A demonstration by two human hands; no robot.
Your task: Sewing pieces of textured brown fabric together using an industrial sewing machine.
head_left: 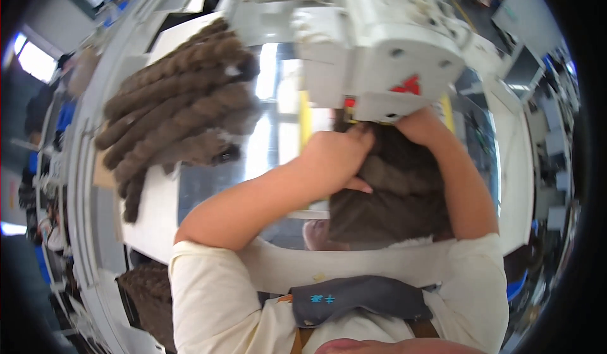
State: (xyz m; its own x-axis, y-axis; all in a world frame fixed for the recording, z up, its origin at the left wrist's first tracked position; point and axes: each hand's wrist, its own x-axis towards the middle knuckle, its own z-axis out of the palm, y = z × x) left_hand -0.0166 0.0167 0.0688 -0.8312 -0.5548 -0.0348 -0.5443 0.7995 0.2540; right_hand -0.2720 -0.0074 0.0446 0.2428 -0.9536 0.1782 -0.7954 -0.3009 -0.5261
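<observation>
A dark brown piece of plush fabric (398,192) lies under the head of a white sewing machine (386,50) and hangs toward my lap. My left hand (338,158) is at the fabric's left edge, close to the needle area, with its fingers bent onto the cloth and the thumb sticking out below. On the far right of the cloth, my right hand (417,126) reaches in beneath the machine head, which hides most of its fingers. The needle itself does not show clearly.
A pile of brown plush pieces (183,101) lies on the left of the white table (155,208). More brown plush (148,291) sits low at the left, beside my sleeve. A dark screen (523,72) stands at the far right.
</observation>
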